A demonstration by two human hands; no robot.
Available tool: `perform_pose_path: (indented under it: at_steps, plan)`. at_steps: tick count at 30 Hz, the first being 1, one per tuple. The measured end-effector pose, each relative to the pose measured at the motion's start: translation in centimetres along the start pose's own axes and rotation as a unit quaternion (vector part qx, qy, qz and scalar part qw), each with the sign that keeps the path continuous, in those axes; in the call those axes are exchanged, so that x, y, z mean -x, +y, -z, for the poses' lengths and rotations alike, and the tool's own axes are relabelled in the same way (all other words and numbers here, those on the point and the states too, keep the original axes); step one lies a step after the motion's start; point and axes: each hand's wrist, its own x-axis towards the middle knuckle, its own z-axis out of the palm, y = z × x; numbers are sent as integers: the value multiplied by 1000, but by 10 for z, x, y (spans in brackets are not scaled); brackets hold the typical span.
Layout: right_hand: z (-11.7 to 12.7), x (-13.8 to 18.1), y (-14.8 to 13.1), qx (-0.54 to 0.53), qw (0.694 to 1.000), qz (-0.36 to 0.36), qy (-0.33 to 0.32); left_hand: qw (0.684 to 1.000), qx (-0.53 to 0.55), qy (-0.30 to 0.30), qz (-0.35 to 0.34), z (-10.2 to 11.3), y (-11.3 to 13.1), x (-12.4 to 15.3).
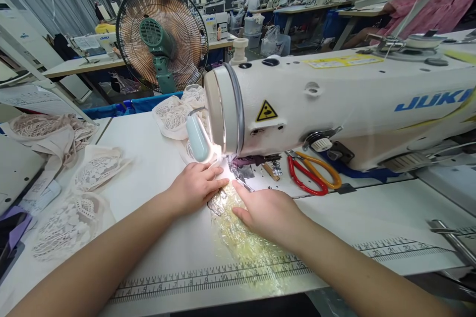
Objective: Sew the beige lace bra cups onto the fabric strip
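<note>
Both hands are beside the needle area of a white JUKI sewing machine. My left hand lies flat, fingers stretched toward the presser foot, over the edge of the work. My right hand presses down with index finger pointing at the needle area and thumb apart. Under and between them lies a strip of shiny, crinkled, yellowish clear film, running down over the table edge. Any fabric beneath the foot is hidden by fingers and glare. A pale blue lamp lights the spot.
Red-handled scissors and orange-handled scissors lie right of the needle. Lace bra cups rest at left, more lace pieces behind the lamp. A printed ruler runs along the front edge. A large fan stands behind.
</note>
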Motion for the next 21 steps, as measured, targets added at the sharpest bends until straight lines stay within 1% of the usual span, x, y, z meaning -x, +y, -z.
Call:
perform_pose_path:
  at_steps: [5, 9, 11, 12, 14, 16, 18, 19, 21]
  plan:
    - [-9, 6, 2, 1, 1000, 11, 26, 1000, 1, -12, 7, -2, -7, -2]
    - [-22, 11, 5, -12, 997, 27, 77, 1000, 1, 3, 21, -5, -14, -3]
    - [-30, 13, 6, -13, 993, 39, 110, 999, -2, 9, 46, -6, -17, -4]
    - [-34, 14, 7, -10, 991, 44, 126, 998, -4, 14, 69, -6, -17, -4]
    - [-40, 14, 8, -3, 987, 49, 153, 989, -10, 31, 143, -5, -18, -5]
    - [-44, 13, 8, 2, 983, 57, 174, 970, -6, 39, 238, -5, -18, -7]
    - [-46, 13, 7, 7, 979, 62, 193, 951, 9, 29, 308, -4, -18, -12]
    - [-48, 13, 7, 9, 978, 62, 200, 945, 19, 20, 326, -4, -18, -15]
    - [-52, 14, 6, 11, 977, 54, 206, 941, 36, 7, 335, -5, -20, -25]
